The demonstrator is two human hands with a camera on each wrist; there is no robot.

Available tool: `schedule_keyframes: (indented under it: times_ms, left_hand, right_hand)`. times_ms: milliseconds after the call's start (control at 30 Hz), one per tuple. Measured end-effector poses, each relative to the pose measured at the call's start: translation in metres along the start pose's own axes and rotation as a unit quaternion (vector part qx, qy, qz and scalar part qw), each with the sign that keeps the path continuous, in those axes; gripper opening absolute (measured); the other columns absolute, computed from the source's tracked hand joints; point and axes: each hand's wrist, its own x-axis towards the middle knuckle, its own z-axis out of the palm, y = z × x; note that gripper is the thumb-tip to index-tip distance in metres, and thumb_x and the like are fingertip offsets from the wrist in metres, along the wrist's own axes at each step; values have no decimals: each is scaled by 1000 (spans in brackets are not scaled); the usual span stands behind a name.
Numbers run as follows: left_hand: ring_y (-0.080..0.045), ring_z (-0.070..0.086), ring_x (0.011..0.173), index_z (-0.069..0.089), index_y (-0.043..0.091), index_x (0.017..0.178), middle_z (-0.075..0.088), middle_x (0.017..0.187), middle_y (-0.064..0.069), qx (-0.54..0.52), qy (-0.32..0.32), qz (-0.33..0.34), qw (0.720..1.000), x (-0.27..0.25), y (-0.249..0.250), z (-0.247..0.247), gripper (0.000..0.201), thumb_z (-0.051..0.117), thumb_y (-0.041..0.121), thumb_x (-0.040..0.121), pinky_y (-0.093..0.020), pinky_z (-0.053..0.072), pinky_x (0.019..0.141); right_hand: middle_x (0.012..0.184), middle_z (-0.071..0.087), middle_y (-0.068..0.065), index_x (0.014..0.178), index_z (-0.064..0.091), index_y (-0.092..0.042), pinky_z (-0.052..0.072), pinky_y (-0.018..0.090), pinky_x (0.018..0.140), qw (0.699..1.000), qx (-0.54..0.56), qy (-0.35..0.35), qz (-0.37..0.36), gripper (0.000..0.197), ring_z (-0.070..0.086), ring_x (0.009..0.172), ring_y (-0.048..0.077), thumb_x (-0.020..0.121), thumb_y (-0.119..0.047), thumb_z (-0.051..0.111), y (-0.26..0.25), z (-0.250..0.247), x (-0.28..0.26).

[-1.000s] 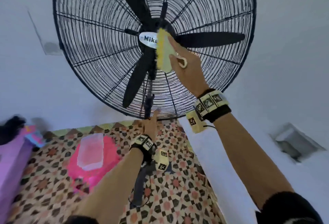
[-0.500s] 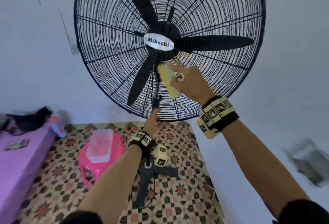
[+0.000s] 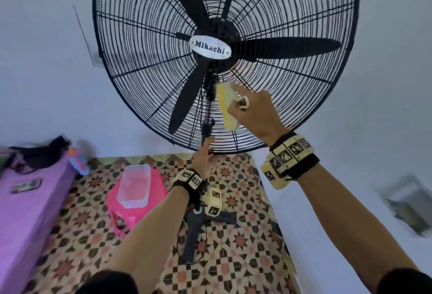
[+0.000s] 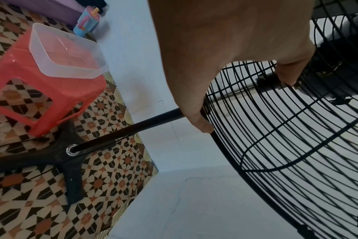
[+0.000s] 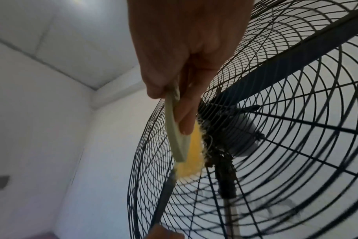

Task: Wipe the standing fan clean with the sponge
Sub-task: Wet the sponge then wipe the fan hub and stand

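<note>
A black standing fan point(image 3: 210, 47) with a wire grille and a "Mikachi" badge fills the upper head view. My right hand point(image 3: 254, 111) grips a yellow and pale green sponge point(image 3: 225, 109) and presses its yellow face against the grille just below the hub. In the right wrist view the sponge point(image 5: 180, 140) lies edge-on against the grille point(image 5: 296, 129), with fingers along its pale back. My left hand point(image 3: 204, 153) holds the grille's bottom rim. The left wrist view shows that hand point(image 4: 215, 64) with its thumb on the rim point(image 4: 225, 150) and a finger reaching behind, above the pole point(image 4: 133, 126).
A pink stool point(image 3: 161, 184) carrying a clear plastic tub point(image 3: 134, 186) stands on the patterned floor point(image 3: 233, 258) left of the fan's black base point(image 3: 194, 233). A purple surface point(image 3: 28, 212) with a phone point(image 3: 25, 185) is at far left. White walls close in behind and to the right.
The right hand has slid the sponge down the grille, from beside the badge to below the hub. The left hand has stayed on the bottom rim.
</note>
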Motion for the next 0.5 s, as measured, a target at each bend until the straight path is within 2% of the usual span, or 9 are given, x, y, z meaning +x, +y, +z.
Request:
schedule_keyframes:
  times_ms: [67, 133, 200, 267, 333, 400, 433, 467, 500]
  left_hand:
    - [-30, 73, 81, 63, 15, 128, 69, 105, -21, -70, -17, -17, 997, 4, -6, -1, 27, 65, 24, 103, -47, 50, 101]
    - [-29, 73, 78, 60, 14, 137, 68, 104, -21, -107, -46, -22, 993, 2, -9, 3, 34, 61, 26, 105, -50, 48, 106]
    - [-27, 74, 79, 59, 10, 140, 71, 109, -20, -101, -40, -15, 994, -4, -3, 6, 42, 62, 29, 103, -49, 46, 111]
    - [-28, 76, 85, 56, 16, 145, 71, 113, -19, -72, -29, -12, 997, -3, -1, 4, 47, 65, 32, 102, -48, 45, 114]
    - [-34, 73, 104, 53, 27, 145, 68, 126, -20, 1, -23, -2, 1000, 4, -10, -1, 64, 72, 57, 91, -53, 43, 115]
    - [-39, 66, 120, 53, 30, 141, 65, 134, -18, 58, -24, 5, 998, 34, -38, -12, 103, 74, 90, 59, -58, 47, 110]
    - [-38, 66, 121, 52, 28, 142, 65, 134, -18, 67, -30, 3, 997, 36, -39, -11, 114, 73, 95, 52, -58, 48, 109]
    - [-35, 69, 116, 52, 25, 143, 67, 129, -18, 60, -47, 2, 997, 23, -30, -8, 112, 74, 92, 56, -58, 46, 112]
    - [-30, 75, 104, 53, 21, 143, 69, 120, -19, 22, -50, -5, 999, 5, -15, -3, 95, 76, 79, 71, -55, 42, 116]
  right_hand:
    - [56, 57, 3, 156, 40, -17, 43, 25, 39, 999, 9, 24, -23, 54, 45, 39, 18, 104, -25, 56, -4, -5, 1]
    - [54, 51, -1, 159, 35, -19, 35, 15, 40, 999, -9, 21, -35, 57, 36, 39, 12, 106, -24, 55, -1, -5, -2]
    - [52, 45, 0, 157, 39, -16, 28, 17, 40, 999, -34, 1, -24, 57, 28, 39, 10, 103, -19, 56, 4, 1, -13]
    - [51, 43, 2, 151, 49, -10, 31, 28, 39, 999, -43, -26, -10, 55, 27, 38, 11, 97, -15, 59, 8, 8, -25]
    - [50, 44, 2, 148, 53, -8, 34, 36, 39, 999, -32, -31, -1, 53, 29, 39, 12, 96, -16, 59, 7, 13, -31]
    - [50, 48, -3, 153, 46, -11, 39, 31, 38, 1000, -16, -7, -9, 55, 36, 37, 11, 100, -21, 57, 2, 12, -29]
    - [52, 52, -2, 156, 40, -13, 40, 26, 38, 1000, -8, -1, -17, 56, 40, 37, 10, 103, -23, 55, -1, 10, -27]
    - [55, 56, 0, 159, 35, -15, 41, 22, 38, 1000, -9, 0, -27, 57, 43, 37, 9, 105, -25, 53, -2, 9, -25]
    - [56, 57, 1, 160, 31, -15, 40, 20, 38, 999, -19, -3, -32, 58, 41, 37, 8, 107, -25, 52, -1, 10, -25]
